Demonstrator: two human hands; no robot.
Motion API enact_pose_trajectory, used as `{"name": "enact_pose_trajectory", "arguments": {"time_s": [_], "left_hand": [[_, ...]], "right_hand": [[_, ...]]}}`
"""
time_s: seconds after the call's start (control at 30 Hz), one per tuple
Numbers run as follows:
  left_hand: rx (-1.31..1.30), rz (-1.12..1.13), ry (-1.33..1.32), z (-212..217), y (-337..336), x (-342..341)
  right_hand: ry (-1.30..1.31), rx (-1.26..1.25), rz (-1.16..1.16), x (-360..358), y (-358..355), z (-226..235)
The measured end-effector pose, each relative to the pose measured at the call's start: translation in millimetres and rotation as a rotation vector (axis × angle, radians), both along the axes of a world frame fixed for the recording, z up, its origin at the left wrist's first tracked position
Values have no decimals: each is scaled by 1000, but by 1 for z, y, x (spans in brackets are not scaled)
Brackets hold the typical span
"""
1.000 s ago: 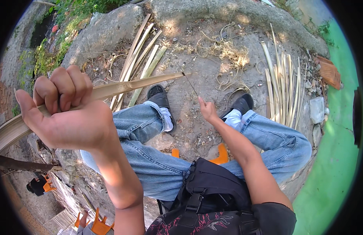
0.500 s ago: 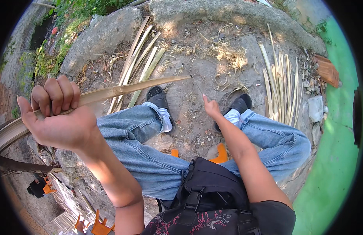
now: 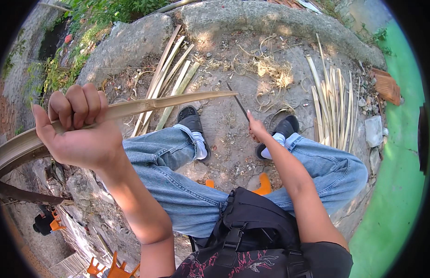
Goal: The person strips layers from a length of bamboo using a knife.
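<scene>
My left hand (image 3: 85, 139) is raised at the left, fingers wrapped round a long, pale split strip that looks like bamboo (image 3: 164, 101). The strip runs past the left rim of the picture and narrows to a tip out in front of me, at the middle. Near that tip, my right hand (image 3: 257, 128) grips a thin dark-bladed knife (image 3: 237, 100). Its blade points away from me and slightly left. Tip and blade lie close together; whether they touch I cannot tell. My right fingers hide the handle.
Cut strips lie on the ground at left (image 3: 164, 76) and right (image 3: 333, 102). Curly shavings (image 3: 273, 72) lie ahead. A stone kerb (image 3: 270, 23) bounds the far side, with a brown broken block (image 3: 386, 85) and pale stone (image 3: 373, 130) at right. My sandalled feet stand between the piles.
My left hand and the strip have shifted a little to the right. The knife has turned, so more of its dark blade shows. My right hand has moved slightly right and nearer.
</scene>
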State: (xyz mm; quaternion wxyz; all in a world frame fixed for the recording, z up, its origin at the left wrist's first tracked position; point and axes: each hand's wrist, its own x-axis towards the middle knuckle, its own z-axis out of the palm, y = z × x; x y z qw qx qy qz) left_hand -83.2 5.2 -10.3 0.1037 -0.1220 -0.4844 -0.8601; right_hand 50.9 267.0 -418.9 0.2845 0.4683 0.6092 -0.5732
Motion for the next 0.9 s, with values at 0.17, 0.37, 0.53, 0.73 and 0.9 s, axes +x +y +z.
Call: {"name": "enact_pose_trajectory", "arguments": {"time_s": [0.17, 0.37, 0.53, 0.73, 0.9], "left_hand": [[76, -98, 40, -4, 5, 0], [37, -158, 92, -9, 5, 0], [2, -213, 41, -12, 14, -1], [2, -268, 60, -8, 15, 4], [-7, -273, 54, -14, 24, 5]], "right_hand": [[-15, 64, 18, -11, 27, 32], [14, 159, 87, 1, 45, 48], [65, 281, 206, 6, 36, 83], [104, 460, 399, 16, 30, 127], [147, 494, 377, 36, 28, 125]]}}
